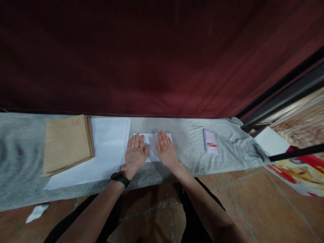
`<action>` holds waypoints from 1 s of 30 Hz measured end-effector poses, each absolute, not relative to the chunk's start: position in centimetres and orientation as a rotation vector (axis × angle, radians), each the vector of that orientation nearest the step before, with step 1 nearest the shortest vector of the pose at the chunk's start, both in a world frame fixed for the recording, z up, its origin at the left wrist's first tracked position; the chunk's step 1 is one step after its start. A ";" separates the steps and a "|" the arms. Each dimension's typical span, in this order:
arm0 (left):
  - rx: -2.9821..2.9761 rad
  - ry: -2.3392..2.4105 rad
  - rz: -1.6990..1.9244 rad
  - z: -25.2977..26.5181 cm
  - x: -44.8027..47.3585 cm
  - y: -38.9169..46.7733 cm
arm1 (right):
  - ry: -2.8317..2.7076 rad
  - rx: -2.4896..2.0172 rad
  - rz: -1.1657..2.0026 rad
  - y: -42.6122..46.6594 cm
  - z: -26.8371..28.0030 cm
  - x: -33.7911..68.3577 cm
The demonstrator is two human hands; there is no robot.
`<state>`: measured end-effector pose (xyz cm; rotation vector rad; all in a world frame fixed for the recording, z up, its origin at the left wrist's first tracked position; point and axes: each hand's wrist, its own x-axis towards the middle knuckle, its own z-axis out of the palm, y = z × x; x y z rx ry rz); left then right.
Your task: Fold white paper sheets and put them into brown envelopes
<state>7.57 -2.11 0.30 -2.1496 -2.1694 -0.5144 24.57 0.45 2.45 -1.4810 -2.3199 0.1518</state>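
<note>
A small white sheet of paper (152,148), perhaps folded, lies on the grey cloth under both palms. My left hand (136,152) rests flat on its left end, fingers stretched out and pointing away from me; a black band circles that wrist. On the right end, my right hand (166,149) presses down the same way, fingers extended. Bare paper shows between the two hands. Left of them are large white sheets (110,141), partly covered by a stack of brown paper envelopes (67,143).
A small printed packet (211,141), blurred, lies to the right on the grey cloth (192,148). Dark red fabric (162,67) hangs along the back edge. Black metal bars (286,84) and a colourful printed box (301,173) stand at right. White scrap (37,213) is on the tiled floor.
</note>
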 end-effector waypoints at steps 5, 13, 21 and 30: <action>-2.192 -2.139 -0.493 0.5 7.4 -2.3 | -2.431 -1.371 0.281 0.2 1.5 21.6; -2.163 -2.184 -0.537 1.0 8.1 -2.4 | -2.417 -1.462 0.157 0.8 0.7 22.3; -2.437 -2.038 -0.532 1.5 10.6 -1.8 | -2.537 -1.453 0.130 0.6 0.8 22.5; -2.317 -2.069 -0.485 0.6 8.8 -1.5 | -2.370 -1.561 0.068 0.8 0.4 23.5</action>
